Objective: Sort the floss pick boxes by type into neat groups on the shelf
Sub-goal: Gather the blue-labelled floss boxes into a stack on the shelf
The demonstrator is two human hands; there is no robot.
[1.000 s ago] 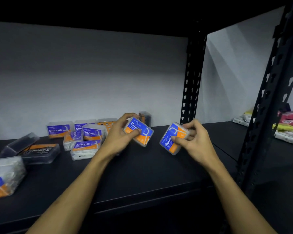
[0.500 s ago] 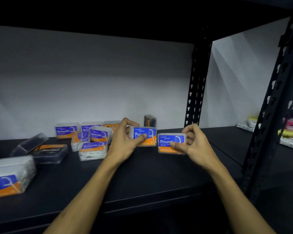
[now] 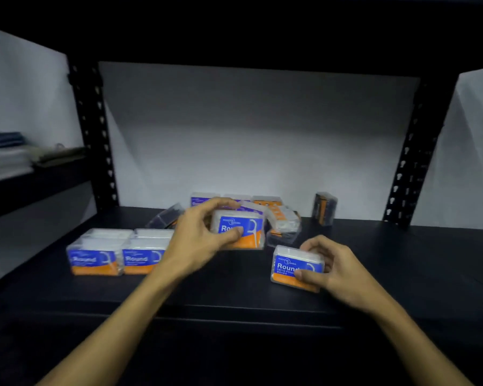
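**Both hands carrying Round boxes toward the left group**

Black metal shelf (image 3: 402, 260) is carrying everything. Four clear plastic blue-orange "Round" boxes (image 3: 95, 259) are sitting grouped near its left front edge; a blurred mixed pile (image 3: 279, 218) is waiting at the back, uncountable. Left hand (image 3: 198, 240) is gripping one Round box (image 3: 241, 231), lifted; right hand (image 3: 332, 263) is pinching another (image 3: 294, 270), mid-front. Likely light, stiff, slick: taking by the short ends.
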